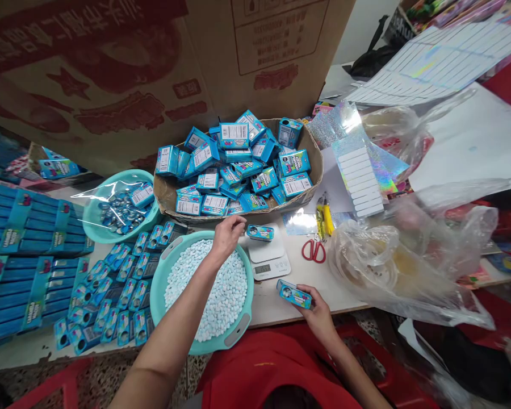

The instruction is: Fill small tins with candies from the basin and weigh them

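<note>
My right hand [318, 312] grips a small blue candy box [290, 293] just in front of the table's edge, its round-holed end facing up. My left hand [229, 236] hovers over the far side of a turquoise basin [156, 289] full of pale blue and white candies [208, 289]. Its fingertips are pinched together; whatever they hold is too small to make out. Just right of those fingertips, another blue candy box [260, 233] stands on a white digital scale [272, 267].
Behind is a carton tray [234, 218] heaped with blue boxes. Left stand rows of open boxes [128, 289], a turquoise bowl [111, 236] of small round shiny pieces and stacked display packs [12, 250]. Right lie red-handled scissors [314, 251], yellow cutters [324, 220] and plastic bags [409, 255].
</note>
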`<state>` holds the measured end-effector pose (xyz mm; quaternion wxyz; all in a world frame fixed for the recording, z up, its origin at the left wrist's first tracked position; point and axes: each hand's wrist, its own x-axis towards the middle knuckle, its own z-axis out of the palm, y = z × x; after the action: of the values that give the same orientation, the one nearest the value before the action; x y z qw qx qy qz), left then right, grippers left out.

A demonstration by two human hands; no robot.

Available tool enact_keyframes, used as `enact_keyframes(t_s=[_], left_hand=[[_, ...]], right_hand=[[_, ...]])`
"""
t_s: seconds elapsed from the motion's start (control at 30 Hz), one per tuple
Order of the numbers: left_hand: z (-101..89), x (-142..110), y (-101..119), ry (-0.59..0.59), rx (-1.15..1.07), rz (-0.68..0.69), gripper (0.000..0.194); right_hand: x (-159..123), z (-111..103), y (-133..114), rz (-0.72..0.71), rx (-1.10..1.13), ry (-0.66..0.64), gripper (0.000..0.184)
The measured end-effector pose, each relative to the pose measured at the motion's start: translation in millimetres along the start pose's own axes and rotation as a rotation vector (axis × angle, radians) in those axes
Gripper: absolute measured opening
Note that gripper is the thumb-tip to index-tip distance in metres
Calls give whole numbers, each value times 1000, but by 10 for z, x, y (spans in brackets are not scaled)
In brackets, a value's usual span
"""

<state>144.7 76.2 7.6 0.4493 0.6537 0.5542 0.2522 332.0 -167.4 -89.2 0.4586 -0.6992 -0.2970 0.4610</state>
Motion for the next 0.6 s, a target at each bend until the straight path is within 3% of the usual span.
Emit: enact_keyframes(t_s=[0.1, 0.33, 0.5, 0.6], left_hand=[[-129, -168, -168, 27, -71, -85, 21], [-308, -425, -434, 64, 32, -187, 23], [-300, -441, -309, 47, 117, -133, 19], [-214, -389, -145, 33, 275, 1, 17]], right_hand=[[3, -7, 1, 2, -14, -7, 39], [1, -2, 15, -6, 4, 1, 41], [-4, -5, 12, 2, -6, -9, 41], [-8, -8, 3, -5, -23, 3, 41]])
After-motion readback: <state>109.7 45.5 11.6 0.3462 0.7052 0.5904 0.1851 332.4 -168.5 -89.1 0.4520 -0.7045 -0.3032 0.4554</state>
